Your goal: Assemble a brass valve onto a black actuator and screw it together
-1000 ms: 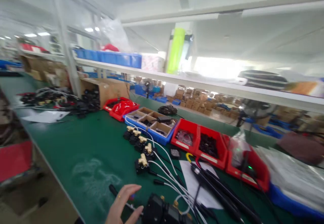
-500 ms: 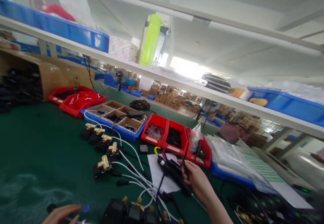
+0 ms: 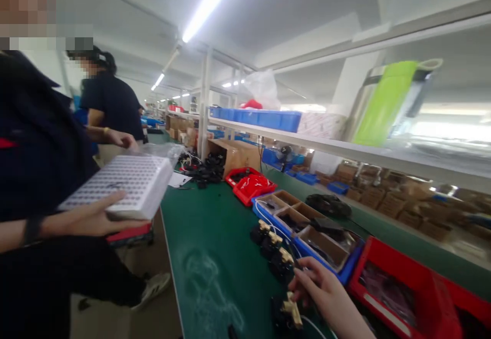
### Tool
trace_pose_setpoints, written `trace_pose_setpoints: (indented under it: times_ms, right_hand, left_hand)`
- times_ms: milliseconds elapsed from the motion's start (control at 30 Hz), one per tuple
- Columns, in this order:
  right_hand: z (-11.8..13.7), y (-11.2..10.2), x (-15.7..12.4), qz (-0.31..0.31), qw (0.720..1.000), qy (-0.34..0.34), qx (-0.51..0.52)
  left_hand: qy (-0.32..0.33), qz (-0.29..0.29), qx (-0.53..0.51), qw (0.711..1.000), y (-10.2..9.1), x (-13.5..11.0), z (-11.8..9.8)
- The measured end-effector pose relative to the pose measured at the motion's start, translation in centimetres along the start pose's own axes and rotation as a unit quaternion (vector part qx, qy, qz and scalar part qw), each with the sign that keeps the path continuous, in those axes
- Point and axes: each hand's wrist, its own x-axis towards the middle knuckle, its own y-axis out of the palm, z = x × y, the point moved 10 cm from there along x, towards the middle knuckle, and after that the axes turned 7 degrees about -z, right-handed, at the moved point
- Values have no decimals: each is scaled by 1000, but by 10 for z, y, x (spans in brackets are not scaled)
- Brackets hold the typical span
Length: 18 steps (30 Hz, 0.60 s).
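My right hand (image 3: 324, 290) reaches over the row of black valve-like units with brass fittings (image 3: 292, 311) on the green bench. Its fingers are closed on a thin black thing, perhaps a cable, blurred at the fingertips. More brass-topped units (image 3: 275, 239) stand in line beyond it, beside white cables. My left hand is out of view. A short black tip (image 3: 232, 332) of some tool or cable pokes in at the bottom edge.
At left, a co-worker holds a white tray (image 3: 126, 180) of small parts in plastic. Red bins (image 3: 399, 288), a blue tray with compartments (image 3: 303, 226) and a carton (image 3: 240, 156) line the bench under a shelf (image 3: 330, 142). Another person stands farther back.
The view has swung left, bringing the co-worker with the tray into sight. My left hand has left the picture. My right hand now appears beside the brass-topped units instead of the paper and screwdriver-like tools.
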Motion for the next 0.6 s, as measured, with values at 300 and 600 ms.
trace_pose_setpoints:
  times_ms: [300, 600]
  right_hand:
    - [38, 88, 16, 47, 999, -22, 0]
    - [78, 65, -8, 18, 982, -98, -159]
  left_hand:
    - [24, 59, -53, 997, -15, 98, 90]
    - [32, 48, -159, 986, 58, 75, 91]
